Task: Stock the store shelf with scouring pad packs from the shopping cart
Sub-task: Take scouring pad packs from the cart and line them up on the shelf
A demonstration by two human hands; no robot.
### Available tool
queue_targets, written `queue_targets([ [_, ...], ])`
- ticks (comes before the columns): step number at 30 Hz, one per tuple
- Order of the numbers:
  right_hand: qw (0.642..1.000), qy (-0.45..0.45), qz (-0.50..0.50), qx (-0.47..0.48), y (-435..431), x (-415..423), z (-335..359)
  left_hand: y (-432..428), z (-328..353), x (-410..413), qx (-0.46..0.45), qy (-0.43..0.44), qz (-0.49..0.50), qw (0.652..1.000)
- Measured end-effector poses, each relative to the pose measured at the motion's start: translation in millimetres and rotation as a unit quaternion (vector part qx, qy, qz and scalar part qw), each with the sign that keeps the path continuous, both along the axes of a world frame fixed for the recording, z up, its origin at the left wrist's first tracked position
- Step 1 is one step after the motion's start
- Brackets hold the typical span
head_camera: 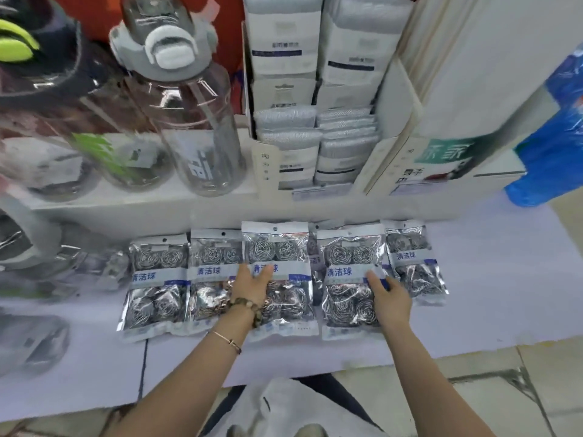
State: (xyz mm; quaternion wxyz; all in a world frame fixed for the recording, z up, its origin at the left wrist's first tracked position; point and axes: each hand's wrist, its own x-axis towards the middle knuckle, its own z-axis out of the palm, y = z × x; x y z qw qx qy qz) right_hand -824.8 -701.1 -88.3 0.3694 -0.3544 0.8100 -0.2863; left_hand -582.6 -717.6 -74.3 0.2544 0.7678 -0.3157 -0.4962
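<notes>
On the low white shelf (479,279) at the person's feet, five clear plastic scouring pad packs (156,282) lie flat side by side in one row, their edges touching or slightly overlapping. Each shows coiled steel-wire balls under a blue-and-white label band. The person's left hand (252,283), with a bead bracelet at the wrist, lies flat, its straight fingers pressing the middle pack (277,244). The right hand (391,298) rests palm down with relaxed fingers on the right part of the fourth pack (344,260). Neither hand grips anything. On a higher ledge above stand clear plastic water bottles (202,127) with grey lids and a white carton of grey cleaning cloths (285,58). The shopping cart is out of sight. The step in hand looks like squaring up packs already laid down. The next move probably calls for nudging these two into line with their neighbours, then lifting both hands away to fetch more from the cart, if any remain.
</notes>
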Motion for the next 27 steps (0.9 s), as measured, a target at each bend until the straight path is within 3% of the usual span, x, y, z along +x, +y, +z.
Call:
queue_targets([
  [9,1.000,0.007,0.003,0.007,-48,-70,-19,-38,-19,-79,0.021,-0.005,-0.011,1.000],
  [17,0.998,0.001,0.037,0.059,-73,-82,-53,-50,-39,-102,0.057,-0.095,-0.012,0.994],
  [19,0.996,0.016,0.041,0.072,-71,-79,-60,-47,-40,-102,0.015,-0.131,-0.013,0.991],
  [21,0.995,0.035,0.054,0.078,-70,-76,-62,-45,-41,-98,-0.056,-0.215,-0.068,0.973],
  [23,0.991,0.069,0.085,0.078,-70,-74,-63,-43,-42,-97,-0.095,-0.300,-0.178,0.932],
  [27,0.947,0.217,0.234,0.028,-66,-65,-61,-36,-52,-110,-0.046,-0.352,-0.390,0.850],
])
